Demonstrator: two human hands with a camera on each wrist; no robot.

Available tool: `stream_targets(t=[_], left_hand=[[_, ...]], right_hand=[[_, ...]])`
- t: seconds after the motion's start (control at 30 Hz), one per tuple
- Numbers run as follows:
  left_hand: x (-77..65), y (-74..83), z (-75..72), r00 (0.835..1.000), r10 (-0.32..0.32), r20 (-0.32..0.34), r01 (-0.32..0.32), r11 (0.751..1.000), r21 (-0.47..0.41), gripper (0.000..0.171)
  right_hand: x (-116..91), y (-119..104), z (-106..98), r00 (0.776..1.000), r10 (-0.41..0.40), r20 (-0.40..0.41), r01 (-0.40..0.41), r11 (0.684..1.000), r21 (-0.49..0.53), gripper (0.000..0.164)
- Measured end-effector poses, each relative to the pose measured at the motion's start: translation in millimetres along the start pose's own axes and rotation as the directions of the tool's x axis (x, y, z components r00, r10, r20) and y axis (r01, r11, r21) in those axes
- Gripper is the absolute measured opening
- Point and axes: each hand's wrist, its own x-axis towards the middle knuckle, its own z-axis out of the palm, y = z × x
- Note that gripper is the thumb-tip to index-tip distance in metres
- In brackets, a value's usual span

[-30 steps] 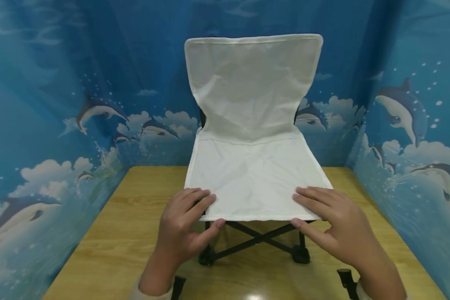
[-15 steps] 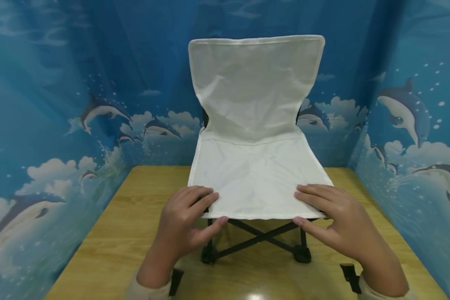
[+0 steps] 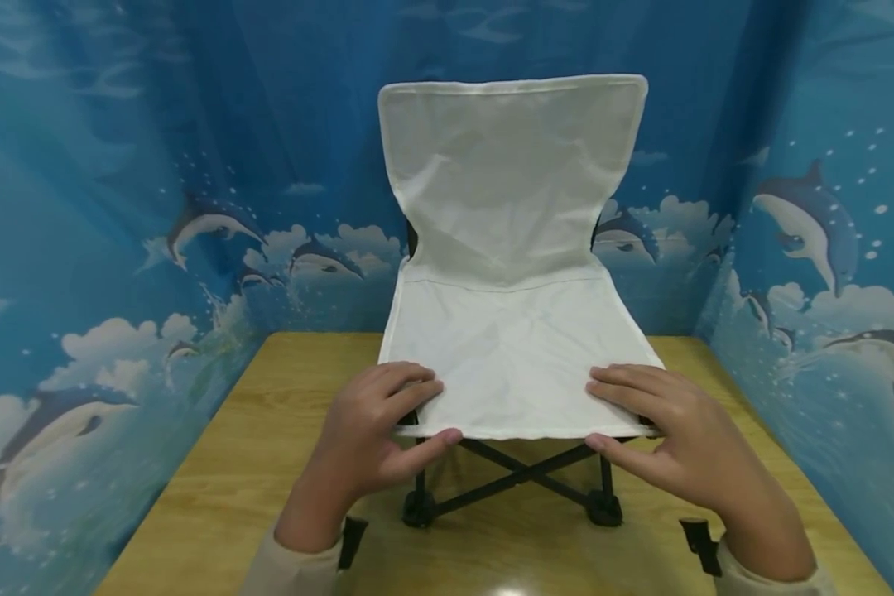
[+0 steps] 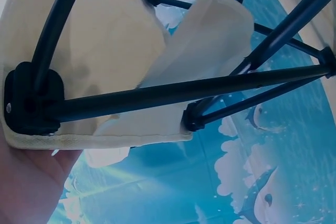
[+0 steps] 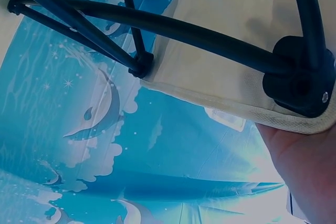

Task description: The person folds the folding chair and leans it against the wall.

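Note:
A small folding chair with a white fabric seat and backrest faces me on black tubular legs. My left hand rests on the left front corner of the seat, fingers laid over the fabric and thumb extended along the front edge. At the opposite front corner, my right hand lies the same way, its thumb pointing inward. From below, the left wrist view shows a black corner joint beside the palm. A matching joint appears in the right wrist view, where the fingers are hidden above the fabric.
Under the chair is a wood-grain tabletop. Blue curtains printed with dolphins enclose the back and both sides. The crossed front legs end in black feet on the wood. Dark straps show near the sleeves.
The whole head view has shifted slightly, so chair and backdrop sit a little further right. Both hands stay at the front corners of the seat, the left fingers slightly further inward.

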Motion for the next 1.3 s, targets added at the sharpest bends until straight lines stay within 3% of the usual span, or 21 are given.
stream_targets(t=[0.33,0.77,1.3], left_hand=[[4.8,2.9,-4.1,0.996,-0.007,0.093,0.007,1.000,-0.002,0.053],[-0.5,4.9,4.4,0.999,-0.025,0.042,0.025,1.000,0.006,0.051],[1.1,8.1,9.5,0.999,-0.046,0.024,0.045,0.998,0.041,0.051]], right_hand=[[1.2,0.2,5.5,1.000,0.013,-0.010,-0.013,1.000,-0.025,0.064],[-1.3,-5.5,12.4,0.995,0.039,-0.094,-0.047,0.995,-0.085,0.058],[3.0,-9.6,13.7,0.996,0.025,-0.086,-0.035,0.993,-0.114,0.055]])
